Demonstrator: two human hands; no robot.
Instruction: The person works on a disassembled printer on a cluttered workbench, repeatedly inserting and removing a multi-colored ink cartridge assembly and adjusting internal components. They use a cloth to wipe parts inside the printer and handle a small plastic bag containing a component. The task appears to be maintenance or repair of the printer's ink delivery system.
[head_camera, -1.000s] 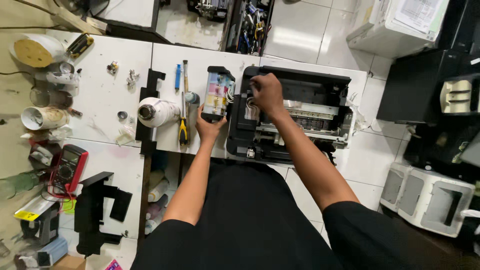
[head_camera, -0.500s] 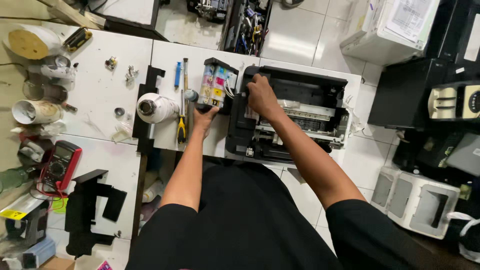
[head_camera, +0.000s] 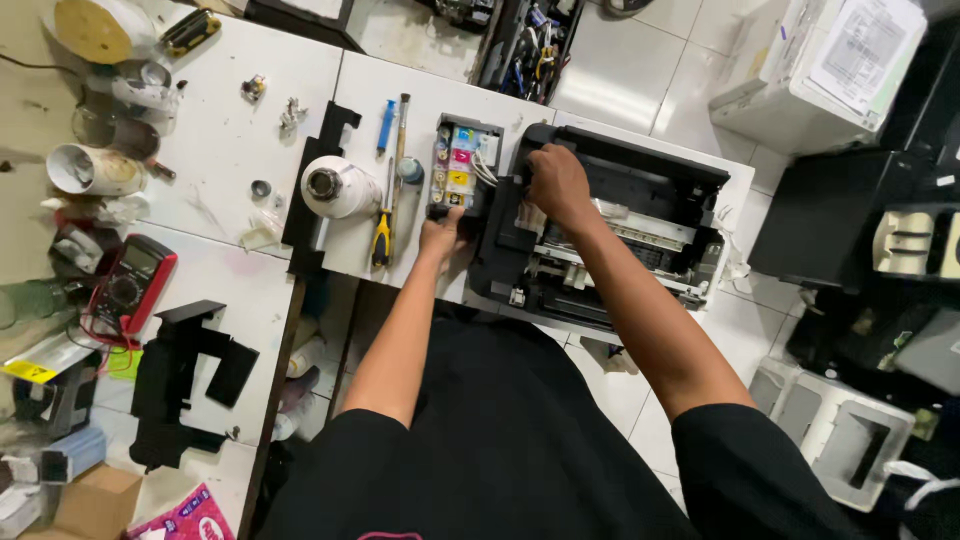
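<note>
An opened black printer (head_camera: 640, 200) lies on the white table (head_camera: 220, 160), its inner rails and cables exposed. Beside its left end stands the ink tank unit (head_camera: 462, 165) with coloured chambers, joined to the printer by thin tubes. My left hand (head_camera: 441, 233) holds the near end of that tank unit. My right hand (head_camera: 557, 182) reaches into the printer's top left corner, fingers closed on a part inside that I cannot make out.
A white tissue roll (head_camera: 338, 186), a yellow-handled screwdriver (head_camera: 383, 228), a brush (head_camera: 401, 130) and a blue pen (head_camera: 385, 126) lie left of the tank. A red multimeter (head_camera: 130, 285), black plastic covers (head_camera: 185, 375), tape rolls and other printers (head_camera: 830, 70) on the floor surround me.
The view has shifted slightly. My right hand has moved a little left into the printer's corner; my left hand stays at the tank unit.
</note>
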